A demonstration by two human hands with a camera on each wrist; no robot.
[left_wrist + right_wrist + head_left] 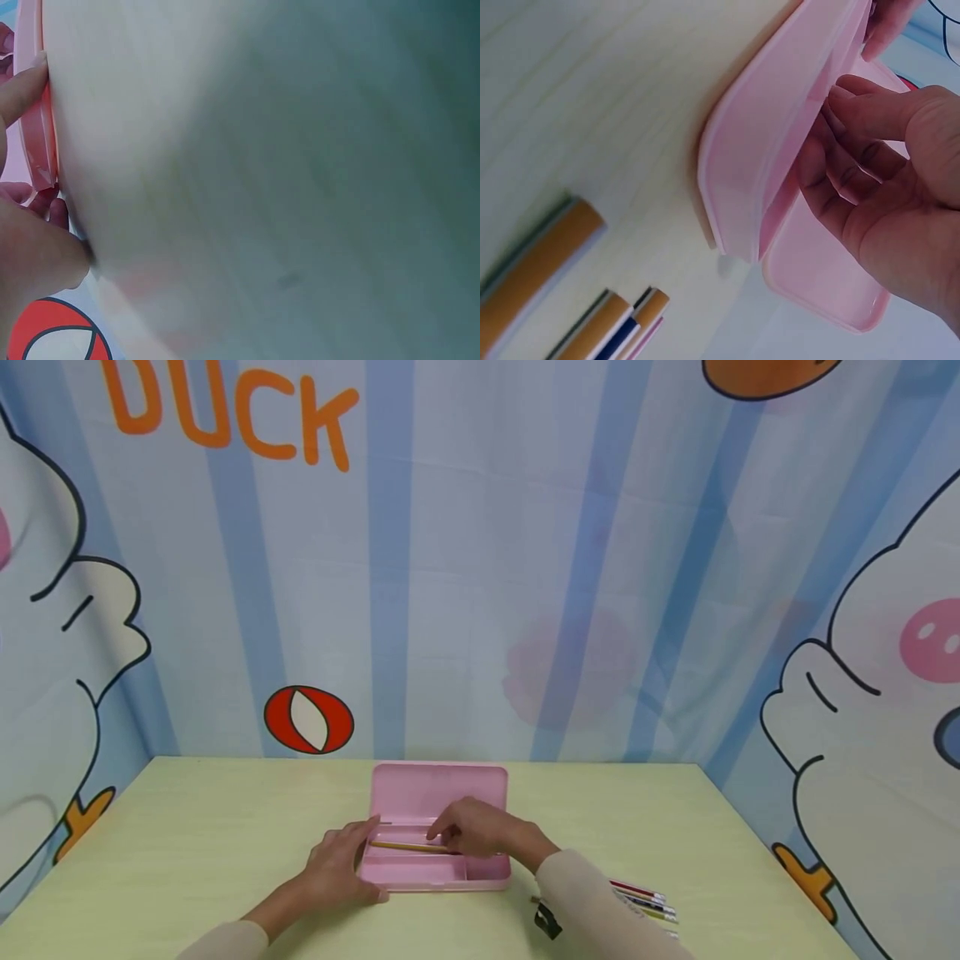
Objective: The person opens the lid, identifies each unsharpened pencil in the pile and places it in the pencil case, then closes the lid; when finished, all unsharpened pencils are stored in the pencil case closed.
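Note:
An open pink pencil case [420, 887] lies on the table with its lid [438, 789] raised at the back. My left hand [336, 870] grips its left end, thumb at the front edge and fingers on the far side. A yellow-brown pencil [408, 847] lies lengthwise across the middle of the case, slightly slanted. My right hand [480, 828] reaches inside, curled fingers at the pencil's right end and covering it. In the right wrist view the fingertips [840, 91] dip behind the case's wall, and the pencil is hidden there.
Several pencils [645, 900] with white ends lie at the front right, partly under my right sleeve [600, 902]. Beside them is a small black object [547, 922], kind unclear. A printed curtain [465, 568] stands behind the table's far edge.

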